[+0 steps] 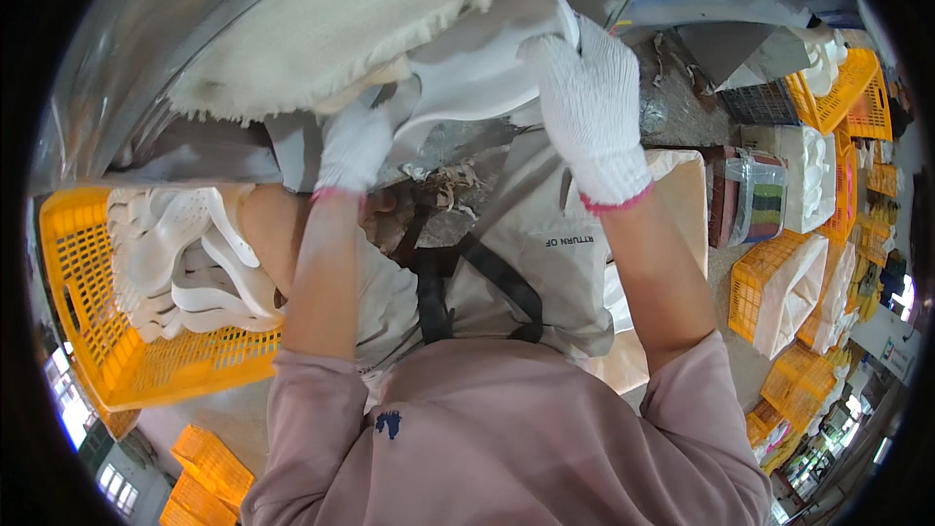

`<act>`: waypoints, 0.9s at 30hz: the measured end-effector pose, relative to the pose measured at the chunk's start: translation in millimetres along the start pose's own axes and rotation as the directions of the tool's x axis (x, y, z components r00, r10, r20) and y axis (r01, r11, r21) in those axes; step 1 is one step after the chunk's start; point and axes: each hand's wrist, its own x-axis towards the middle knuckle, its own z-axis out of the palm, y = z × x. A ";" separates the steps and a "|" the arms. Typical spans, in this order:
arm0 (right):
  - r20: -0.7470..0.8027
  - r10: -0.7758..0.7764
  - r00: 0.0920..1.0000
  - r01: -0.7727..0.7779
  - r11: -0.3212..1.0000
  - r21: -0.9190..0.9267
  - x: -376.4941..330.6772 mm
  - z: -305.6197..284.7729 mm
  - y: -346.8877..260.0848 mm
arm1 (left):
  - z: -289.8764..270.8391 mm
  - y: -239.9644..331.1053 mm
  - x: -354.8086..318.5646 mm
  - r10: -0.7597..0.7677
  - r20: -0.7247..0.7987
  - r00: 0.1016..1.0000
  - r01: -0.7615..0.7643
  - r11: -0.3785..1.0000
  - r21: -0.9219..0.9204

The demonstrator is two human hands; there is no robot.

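Observation:
Both my hands wear white knit gloves with pink cuffs. A white, curved shoe sole is stretched between them, close under a large cream-coloured fluffy buffing wheel. My left hand, a little blurred, closes round the sole's left end. At the other end, my right hand grips the sole with the fingers over its upper edge. Whether the sole touches the wheel is hard to make out.
A yellow crate at my left holds several white soles. Grey metal housing surrounds the wheel. Scraps and fluff lie below my hands. More yellow crates and a clear-wrapped stack stand at the right.

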 end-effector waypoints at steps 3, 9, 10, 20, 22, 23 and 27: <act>0.182 0.204 0.962 -0.215 0.976 0.045 12.7 16.0 12.9 | -32.0 -8.1 -35.0 0.174 0.108 0.979 -0.179 0.983 0.041; 0.408 0.507 0.759 -0.611 0.770 0.182 38.0 -4.5 -19.4 | 32.0 28.7 -68.3 0.152 0.305 0.940 0.089 0.754 -0.651; 0.483 0.522 0.703 -0.701 0.622 0.349 28.1 -25.6 -34.2 | 52.0 43.0 -73.1 0.192 0.239 0.952 0.127 0.460 -0.878; 0.085 0.656 0.750 -0.655 0.717 0.240 -8.9 -43.9 -40.1 | 116.3 109.9 8.4 0.049 0.093 0.994 0.059 0.473 -0.879; 0.099 0.668 0.737 -0.670 0.704 0.234 5.7 -30.1 -25.2 | 88.9 91.8 27.5 0.070 0.155 0.985 0.079 0.620 -0.781; 0.117 0.669 0.734 -0.673 0.695 0.252 10.9 -23.8 -18.2 | 66.6 76.6 32.9 0.070 0.146 0.987 0.019 0.845 -0.534; 0.067 0.008 0.998 0.010 0.965 -0.264 22.4 7.3 13.5 | 0.7 20.3 11.5 0.132 0.177 0.975 -0.159 0.976 0.148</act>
